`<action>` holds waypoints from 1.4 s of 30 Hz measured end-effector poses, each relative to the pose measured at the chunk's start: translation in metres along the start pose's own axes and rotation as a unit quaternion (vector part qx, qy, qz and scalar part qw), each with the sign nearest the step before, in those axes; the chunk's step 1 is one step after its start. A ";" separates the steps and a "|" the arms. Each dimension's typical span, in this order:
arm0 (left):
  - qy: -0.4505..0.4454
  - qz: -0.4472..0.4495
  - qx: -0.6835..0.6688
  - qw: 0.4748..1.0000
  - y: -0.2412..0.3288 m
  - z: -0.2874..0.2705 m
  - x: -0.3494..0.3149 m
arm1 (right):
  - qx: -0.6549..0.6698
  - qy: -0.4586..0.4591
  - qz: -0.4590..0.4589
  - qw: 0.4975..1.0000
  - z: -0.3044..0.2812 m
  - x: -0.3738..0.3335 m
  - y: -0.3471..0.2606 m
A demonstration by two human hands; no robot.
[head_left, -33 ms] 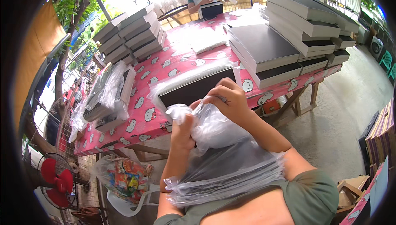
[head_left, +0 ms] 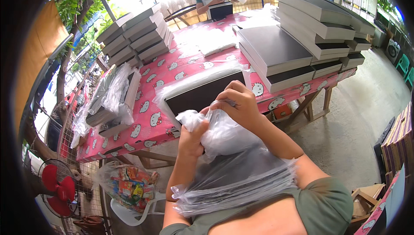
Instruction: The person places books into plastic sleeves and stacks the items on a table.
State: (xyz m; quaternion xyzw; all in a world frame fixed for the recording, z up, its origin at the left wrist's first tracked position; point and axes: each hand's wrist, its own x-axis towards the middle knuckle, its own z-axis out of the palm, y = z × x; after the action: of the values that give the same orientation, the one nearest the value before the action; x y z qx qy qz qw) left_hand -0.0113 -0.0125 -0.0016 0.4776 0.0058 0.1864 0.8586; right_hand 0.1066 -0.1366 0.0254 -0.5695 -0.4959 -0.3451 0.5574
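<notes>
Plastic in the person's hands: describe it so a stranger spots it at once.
Start at the pink patterned table and drop to its near edge, where the person's left hand and right hand meet. Between and below them is the bunched translucent plastic. Unlike the plastic wrapping at the table's left end, it is held by both hands.
</notes>
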 end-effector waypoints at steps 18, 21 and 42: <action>0.035 0.138 0.256 0.956 0.026 -0.035 0.011 | 0.267 -0.560 0.384 0.684 -0.024 -0.012 -0.003; 0.031 -0.038 0.063 0.997 0.046 -0.049 0.008 | 0.427 -0.444 0.222 0.756 -0.033 -0.025 0.025; -0.145 -0.010 -0.104 0.984 0.031 -0.111 0.028 | 0.275 -0.359 0.439 0.777 -0.050 -0.058 0.090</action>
State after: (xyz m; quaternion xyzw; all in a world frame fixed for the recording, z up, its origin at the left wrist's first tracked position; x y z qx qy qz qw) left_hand -0.0162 0.1018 -0.0317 0.4077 -0.1336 0.1063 0.8970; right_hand 0.1839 -0.1860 -0.0490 -0.6304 -0.4304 0.3173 0.5627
